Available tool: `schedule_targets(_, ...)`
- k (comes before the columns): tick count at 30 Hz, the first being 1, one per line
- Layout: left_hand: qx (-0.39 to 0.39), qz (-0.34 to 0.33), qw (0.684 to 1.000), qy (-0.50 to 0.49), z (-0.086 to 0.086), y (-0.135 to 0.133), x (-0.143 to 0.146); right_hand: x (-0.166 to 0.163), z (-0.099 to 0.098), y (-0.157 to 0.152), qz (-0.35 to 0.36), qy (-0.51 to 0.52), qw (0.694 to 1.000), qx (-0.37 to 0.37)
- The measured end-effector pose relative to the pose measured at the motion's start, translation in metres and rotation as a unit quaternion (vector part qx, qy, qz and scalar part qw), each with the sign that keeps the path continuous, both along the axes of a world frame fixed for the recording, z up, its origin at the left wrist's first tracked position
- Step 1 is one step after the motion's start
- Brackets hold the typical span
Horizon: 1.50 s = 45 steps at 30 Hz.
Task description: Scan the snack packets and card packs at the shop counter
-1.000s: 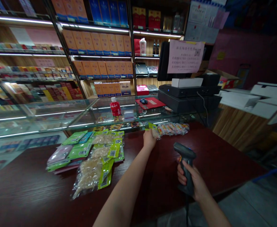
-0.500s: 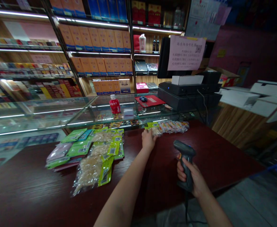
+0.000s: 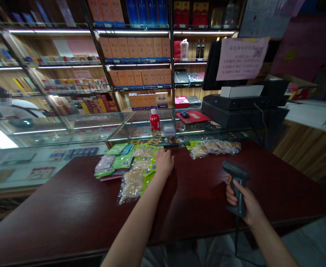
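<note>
My right hand (image 3: 243, 200) is wrapped round the grip of a dark handheld barcode scanner (image 3: 236, 172), held above the table with its cord hanging down. My left hand (image 3: 164, 163) reaches over the right side of a group of clear snack packets (image 3: 136, 178) with green labels, its fingers slightly bent and apart. Its fingertips are partly hidden, and I see nothing held in it. Left of these lies a pile of green and pink packets (image 3: 114, 163). Farther right, a small clear packet with a green label (image 3: 198, 150) lies beside a row of small wrapped snacks (image 3: 221, 146).
Behind the dark red table (image 3: 76, 218) stands a glass counter (image 3: 140, 122) with a red bottle (image 3: 154, 120) and a mouse (image 3: 184, 114) on it. A monitor (image 3: 212, 66) and a black cash drawer (image 3: 235, 113) are at the right. A person (image 3: 15, 107) is at far left.
My left hand has left the small packet by the wrapped snacks and moved left to the larger packet group. The view has turned left, bringing a person into sight. My right hand still holds the scanner.
</note>
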<state>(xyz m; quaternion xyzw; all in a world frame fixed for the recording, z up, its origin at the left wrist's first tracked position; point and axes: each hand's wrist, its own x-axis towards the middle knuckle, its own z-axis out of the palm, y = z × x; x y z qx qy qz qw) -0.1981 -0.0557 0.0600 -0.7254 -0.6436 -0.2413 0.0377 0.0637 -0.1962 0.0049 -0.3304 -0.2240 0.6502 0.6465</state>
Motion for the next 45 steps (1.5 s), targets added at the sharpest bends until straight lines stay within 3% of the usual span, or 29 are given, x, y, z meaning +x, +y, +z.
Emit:
schedule_targets(7, -0.067, 0.066, 0.992, 0.086, 0.019, -0.029, -0.066, -0.001, -0.001, 0.000, -0.005, -0.009, 1.000, 0.002)
schedule_targets(11, -0.114, -0.015, 0.988, 0.103, 0.018, -0.028, -0.104, 0.000, -0.001, 0.000, -0.003, -0.009, 1.000, 0.005)
schedule_targets(15, -0.124, -0.085, 0.984, 0.097, 0.013, -0.022, -0.122, 0.000, -0.001, 0.000, -0.003, -0.006, 1.000, -0.001)
schedule_targets(29, -0.131, -0.102, 0.972, 0.164, 0.019, -0.018, -0.114, 0.001, -0.001, -0.002, -0.007, -0.005, 1.000, -0.012)
schedule_targets(38, -0.091, -0.052, 0.969, 0.223, 0.043, -0.025, -0.092, 0.002, -0.003, -0.001, 0.000, 0.001, 1.000, -0.002)
schedule_targets(42, -0.087, -0.044, 0.978, 0.183, 0.057, -0.023, -0.083, 0.001, -0.002, 0.000, -0.002, -0.002, 1.000, 0.000)
schedule_targets(45, -0.052, -0.053, 0.995, 0.068, 0.058, -0.018, -0.063, 0.001, -0.002, 0.001, -0.004, -0.001, 1.000, -0.002)
